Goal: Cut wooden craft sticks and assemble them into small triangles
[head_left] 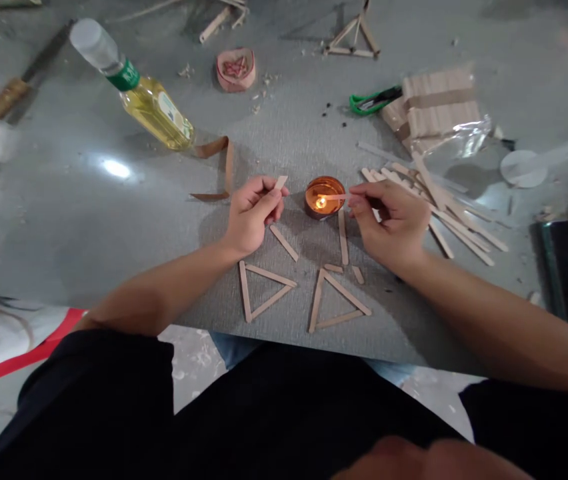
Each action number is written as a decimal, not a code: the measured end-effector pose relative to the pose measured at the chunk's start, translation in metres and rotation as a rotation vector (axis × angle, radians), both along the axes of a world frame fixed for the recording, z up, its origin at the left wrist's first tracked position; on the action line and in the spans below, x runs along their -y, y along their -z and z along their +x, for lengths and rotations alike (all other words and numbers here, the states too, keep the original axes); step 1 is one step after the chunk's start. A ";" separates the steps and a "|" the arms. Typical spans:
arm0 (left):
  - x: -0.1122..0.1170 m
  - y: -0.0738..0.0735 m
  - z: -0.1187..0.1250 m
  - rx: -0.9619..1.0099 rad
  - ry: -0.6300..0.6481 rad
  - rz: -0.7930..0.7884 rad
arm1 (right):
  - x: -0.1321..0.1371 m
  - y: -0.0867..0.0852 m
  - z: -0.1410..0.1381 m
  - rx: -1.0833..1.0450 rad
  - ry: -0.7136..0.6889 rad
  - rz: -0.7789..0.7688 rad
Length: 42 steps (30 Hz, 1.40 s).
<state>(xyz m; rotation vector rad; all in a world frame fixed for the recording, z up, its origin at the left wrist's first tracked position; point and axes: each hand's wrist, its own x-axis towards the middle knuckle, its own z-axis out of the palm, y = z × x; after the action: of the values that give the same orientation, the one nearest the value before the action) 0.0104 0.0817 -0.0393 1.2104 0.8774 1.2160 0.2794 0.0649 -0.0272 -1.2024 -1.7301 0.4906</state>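
Between the thumb and fingers of my left hand (258,212) is a short piece of craft stick (281,182), its end poking up. My right hand (389,220) pinches a thin strip (335,197) and holds its tip at the flame of a lit candle in an amber glass cup (325,184). The strip glows orange there, so its material is unclear. Below the hands lie two triangles of craft sticks, a left one (244,293) and a right one (316,301). A loose stick (284,243) lies under my left hand, and another stick (343,239) lies below the candle.
Loose craft sticks (457,223) are heaped right of my right hand, near a bagged bundle of sticks (441,100) and a green-handled cutter (371,101). An oil bottle (159,110), a brown ribbon (229,167) and a small pink bowl (235,70) stand or lie farther back.
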 end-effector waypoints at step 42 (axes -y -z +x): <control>0.003 -0.003 0.004 -0.052 0.008 0.006 | 0.001 0.003 -0.002 -0.034 0.033 -0.031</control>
<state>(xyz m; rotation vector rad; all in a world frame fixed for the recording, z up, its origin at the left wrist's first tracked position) 0.0143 0.0786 -0.0367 1.2541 0.9075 1.1855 0.2774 0.0644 -0.0307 -1.2359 -1.6767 0.5171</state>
